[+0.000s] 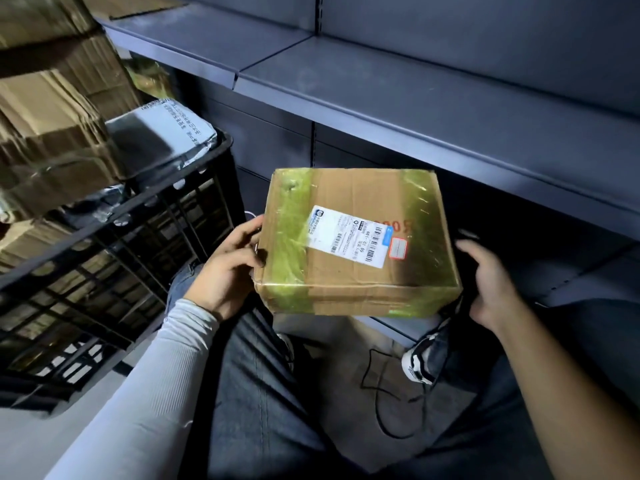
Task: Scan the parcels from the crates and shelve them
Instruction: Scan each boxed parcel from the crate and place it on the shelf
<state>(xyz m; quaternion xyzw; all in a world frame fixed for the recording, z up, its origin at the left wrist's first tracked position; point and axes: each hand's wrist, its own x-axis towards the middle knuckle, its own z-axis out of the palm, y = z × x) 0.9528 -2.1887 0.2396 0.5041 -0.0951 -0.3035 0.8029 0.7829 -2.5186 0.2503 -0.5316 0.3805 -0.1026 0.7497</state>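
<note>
A brown cardboard parcel [356,244], wrapped in yellowish tape and with a white barcode label facing up, is held over my lap in front of the dark metal shelves. My left hand [228,268] grips its left edge, thumb against the near corner. My right hand [485,282] hovers just off the parcel's right edge with fingers loosely spread; something dark lies under the palm, too dim to identify. A black plastic crate [114,258] at the left holds a grey plastic mailer [162,136] on top and more parcels inside.
A grey shelf board [433,109] runs across above the parcel, and a lower shelf [588,282] is at the right. Stacked cardboard boxes [52,109] fill the far left. My legs, a sneaker [420,362] and a loose black cable [381,393] lie on the floor below.
</note>
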